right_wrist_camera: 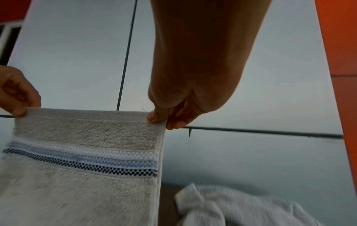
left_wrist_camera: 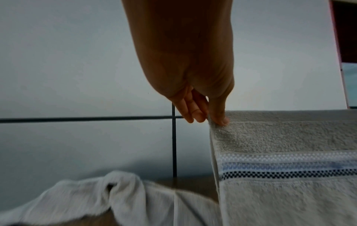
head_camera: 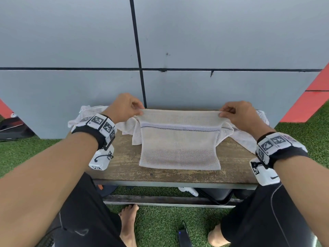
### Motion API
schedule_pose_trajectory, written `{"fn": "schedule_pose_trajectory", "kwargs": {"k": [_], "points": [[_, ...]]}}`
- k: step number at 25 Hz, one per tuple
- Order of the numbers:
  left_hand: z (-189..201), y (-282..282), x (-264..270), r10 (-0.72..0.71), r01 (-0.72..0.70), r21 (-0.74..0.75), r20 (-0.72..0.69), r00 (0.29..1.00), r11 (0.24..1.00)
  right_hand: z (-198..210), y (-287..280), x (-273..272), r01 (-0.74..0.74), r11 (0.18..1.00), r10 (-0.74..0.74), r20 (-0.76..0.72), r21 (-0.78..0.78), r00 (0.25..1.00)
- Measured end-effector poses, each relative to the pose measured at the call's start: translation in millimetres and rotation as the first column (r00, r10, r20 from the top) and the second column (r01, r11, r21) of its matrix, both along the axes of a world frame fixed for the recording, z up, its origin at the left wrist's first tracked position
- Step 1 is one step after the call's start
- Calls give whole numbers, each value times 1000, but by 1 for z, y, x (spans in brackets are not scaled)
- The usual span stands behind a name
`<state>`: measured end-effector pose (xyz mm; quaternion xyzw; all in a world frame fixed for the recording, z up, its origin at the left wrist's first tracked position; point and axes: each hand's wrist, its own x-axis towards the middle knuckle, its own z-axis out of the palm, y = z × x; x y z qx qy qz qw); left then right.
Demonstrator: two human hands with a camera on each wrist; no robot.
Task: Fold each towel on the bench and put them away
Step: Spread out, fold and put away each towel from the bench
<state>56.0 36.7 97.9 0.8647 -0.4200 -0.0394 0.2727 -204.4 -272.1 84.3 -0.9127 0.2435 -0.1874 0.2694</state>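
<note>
Overhead first: your left hand (head_camera: 124, 106) and right hand (head_camera: 236, 114) each pinch a top corner of the beige towel (head_camera: 179, 147), stretched taut between them above the wooden bench (head_camera: 121, 164). Its lower edge lies on the bench top near the front. Crumpled white towels (head_camera: 124, 124) lie behind it against the grey panel wall (head_camera: 71, 41), spreading left and right.

Left wrist view: your thumb and fingers (left_wrist_camera: 219, 119) clamp the towel's upper left corner; a white, blue and dark checked stripe band (left_wrist_camera: 289, 166) runs across the cloth below. One white towel (left_wrist_camera: 119, 197) lies bunched on the bench, blurred.

Right wrist view: your thumb (right_wrist_camera: 156, 117) and fingers nip the upper right corner; your left hand (right_wrist_camera: 17, 93) grips the far corner. A blurred white towel (right_wrist_camera: 231, 204) lies on the bench at lower right
</note>
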Motion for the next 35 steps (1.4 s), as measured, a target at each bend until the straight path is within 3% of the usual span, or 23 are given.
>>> {"fn": "schedule_pose_trajectory", "kwargs": {"k": [7,10,12,14,18,20,23,26,30,32,35], "points": [[71,-22,20,81,-44,-229,159,984,972,86,-16,29,69,974,-36,153,-215,988],[84,-22,18,89,-27,-375,148,985,926,99,-17,29,113,970,-58,245,-217,968],[82,-14,14,58,-26,-426,62,996,905,100,-14,22,112,975,-53,287,-191,956],[70,-3,5,17,-26,-372,-29,999,928,89,-10,9,58,989,-25,233,-134,972],[22,24,-19,-69,51,-97,-189,979,994,41,-1,-28,-122,988,127,-51,93,991],[-10,35,-28,-111,154,101,-337,935,983,10,4,-47,-183,960,230,-219,213,948],[-48,41,-43,-96,260,251,-521,848,932,-34,12,-67,-189,887,379,-433,420,818],[-63,40,-51,-99,311,346,-513,852,885,-58,13,-75,-139,877,379,-484,459,789],[-72,35,-52,-58,286,341,-547,835,896,-63,9,-71,-125,892,353,-498,434,792],[-76,33,-52,-31,217,274,-552,833,937,-62,11,-68,-150,893,342,-423,425,839],[-84,32,-56,43,120,188,-688,724,975,-64,17,-67,-77,800,291,-273,594,917]]}}
